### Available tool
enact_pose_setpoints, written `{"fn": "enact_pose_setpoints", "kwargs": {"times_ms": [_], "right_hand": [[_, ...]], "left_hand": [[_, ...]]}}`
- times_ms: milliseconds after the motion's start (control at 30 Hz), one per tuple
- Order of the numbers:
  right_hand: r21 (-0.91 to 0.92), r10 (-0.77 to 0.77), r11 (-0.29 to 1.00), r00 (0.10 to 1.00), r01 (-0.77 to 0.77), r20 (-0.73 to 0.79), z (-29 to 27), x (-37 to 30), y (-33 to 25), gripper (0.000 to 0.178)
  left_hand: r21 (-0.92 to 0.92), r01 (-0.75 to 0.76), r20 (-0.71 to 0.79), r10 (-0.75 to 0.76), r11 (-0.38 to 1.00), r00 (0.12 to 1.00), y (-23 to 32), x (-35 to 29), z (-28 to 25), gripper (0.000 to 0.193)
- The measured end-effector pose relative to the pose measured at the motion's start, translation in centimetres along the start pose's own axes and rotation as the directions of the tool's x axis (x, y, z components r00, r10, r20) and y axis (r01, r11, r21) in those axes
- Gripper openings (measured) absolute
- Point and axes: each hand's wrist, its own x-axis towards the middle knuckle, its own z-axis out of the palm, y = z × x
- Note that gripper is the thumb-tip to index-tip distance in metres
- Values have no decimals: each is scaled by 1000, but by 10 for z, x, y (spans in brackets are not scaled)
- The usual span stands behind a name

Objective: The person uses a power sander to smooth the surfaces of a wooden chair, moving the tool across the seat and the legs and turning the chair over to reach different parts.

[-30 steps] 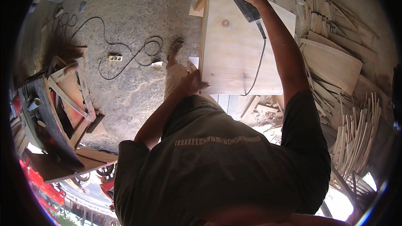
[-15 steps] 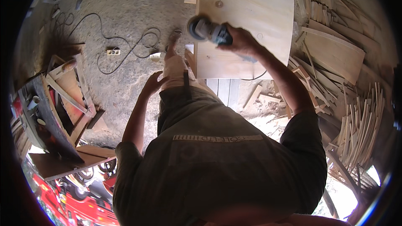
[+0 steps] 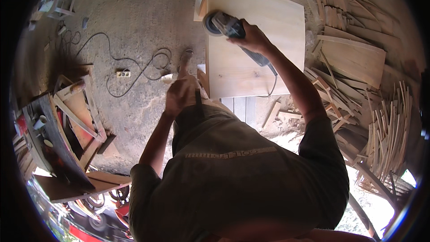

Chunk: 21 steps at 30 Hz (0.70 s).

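My right hand (image 3: 254, 39) is wrapped round the body of an angle grinder (image 3: 230, 25) with a dark round disc. The disc sits at the left edge of a pale wooden panel (image 3: 255, 74), which forms the top of a box-like piece; whether it touches the wood I cannot tell. The tool's rear end and cord hang back under my right forearm. My left hand (image 3: 178, 95) is over my leg at the left of the panel, apart from the wood. Its fingers are smeared, and nothing shows in them.
A long black cord (image 3: 115, 58) loops over the dusty floor beside a socket strip (image 3: 123, 74). Wooden boards (image 3: 356, 58) and thin strips (image 3: 389, 130) are heaped at the right. A wooden frame piece (image 3: 74, 116) stands at the left, with motorbikes behind it.
The grinder has shifted slightly up and left on the panel, and its body has turned. My left hand has moved right, over my leg. The whole view has shifted a little.
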Motion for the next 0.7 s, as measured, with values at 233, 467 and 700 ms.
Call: {"fn": "enact_pose_setpoints", "kwargs": {"times_ms": [233,467,700], "right_hand": [[118,59,993,959,-27,-278,-44,129,-3,93],[171,261,961,919,-218,-296,-103,149,46,79],[272,552,830,786,-487,-278,-191,84,188,77]], "left_hand": [[280,-487,434,343,827,833,68,128,84,73],[401,-476,458,279,783,844,69,175,115,94],[425,-487,487,261,763,833,81,183,111,91]]}}
